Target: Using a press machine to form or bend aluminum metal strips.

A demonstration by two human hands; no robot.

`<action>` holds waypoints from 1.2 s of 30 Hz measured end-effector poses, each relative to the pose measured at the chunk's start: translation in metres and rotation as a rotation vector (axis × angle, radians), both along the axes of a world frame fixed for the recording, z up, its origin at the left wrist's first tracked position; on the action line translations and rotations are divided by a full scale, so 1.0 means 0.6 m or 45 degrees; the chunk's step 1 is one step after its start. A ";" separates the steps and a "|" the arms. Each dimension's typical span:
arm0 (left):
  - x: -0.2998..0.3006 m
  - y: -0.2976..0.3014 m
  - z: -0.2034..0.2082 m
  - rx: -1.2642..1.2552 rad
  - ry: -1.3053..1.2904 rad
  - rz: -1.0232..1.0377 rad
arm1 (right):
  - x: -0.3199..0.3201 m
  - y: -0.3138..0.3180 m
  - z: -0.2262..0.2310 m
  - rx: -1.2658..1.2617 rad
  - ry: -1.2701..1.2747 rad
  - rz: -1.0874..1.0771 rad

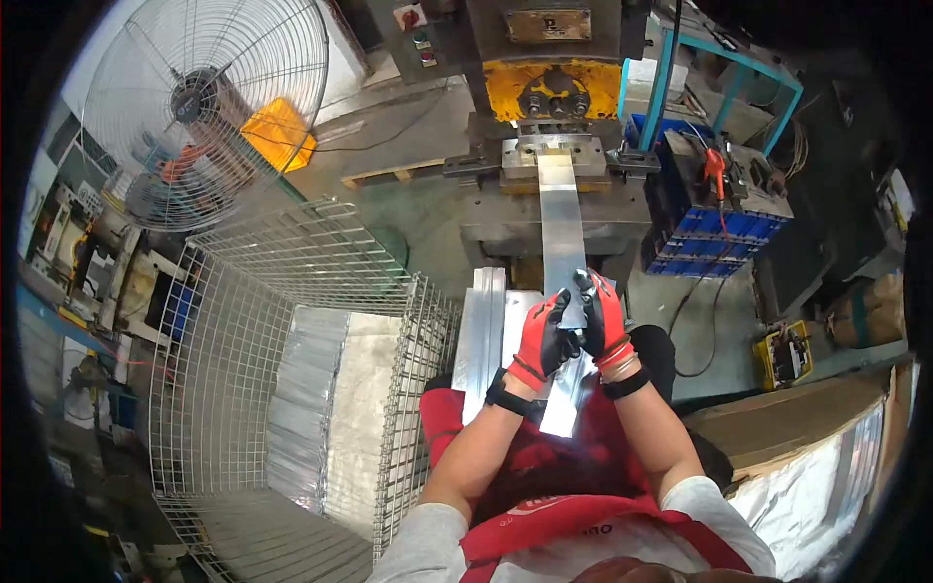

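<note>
A long flat metal strip (562, 228) reaches from my hands to the die block (520, 160) of a press. Its far end lies in the die, under the yellow press head (554, 89). My left hand (542, 335), in a red and black glove, is closed on the strip's near left edge. On the opposite edge my right hand (604, 319), gloved alike, grips the same strip with the thumb on top. Below and left of my hands, more metal strips (483, 321) lie near my lap. One bright strip (562, 406) sticks out under my hands toward me.
A wire mesh cage (389, 428) at my left holds stacked metal strips (306, 408). Behind it stands a large fan (199, 97). Blue crates (714, 228) carrying tools stand right of the press. At lower right is a cardboard box (797, 418) with a white liner.
</note>
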State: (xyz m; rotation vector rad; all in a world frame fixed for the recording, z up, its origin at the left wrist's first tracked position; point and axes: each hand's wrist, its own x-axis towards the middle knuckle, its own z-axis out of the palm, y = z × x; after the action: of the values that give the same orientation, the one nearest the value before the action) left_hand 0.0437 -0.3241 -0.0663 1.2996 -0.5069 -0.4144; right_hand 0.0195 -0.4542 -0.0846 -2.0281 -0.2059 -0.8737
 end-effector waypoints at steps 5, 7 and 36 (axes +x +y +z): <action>0.006 -0.005 0.012 -0.359 0.667 -0.188 | 0.002 0.000 0.012 -0.125 -0.101 -0.052; 0.005 -0.007 0.015 -0.342 0.743 -0.161 | 0.008 -0.004 0.003 -0.217 -0.111 -0.108; 0.001 -0.012 0.022 -0.338 0.806 -0.102 | 0.012 0.012 0.010 0.484 0.210 -0.005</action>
State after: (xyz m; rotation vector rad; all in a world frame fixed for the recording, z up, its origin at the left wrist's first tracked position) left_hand 0.0442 -0.3313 -0.0530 0.8311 -0.0722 -0.7636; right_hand 0.0264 -0.4469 -0.0789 -1.7316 0.0537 -0.6841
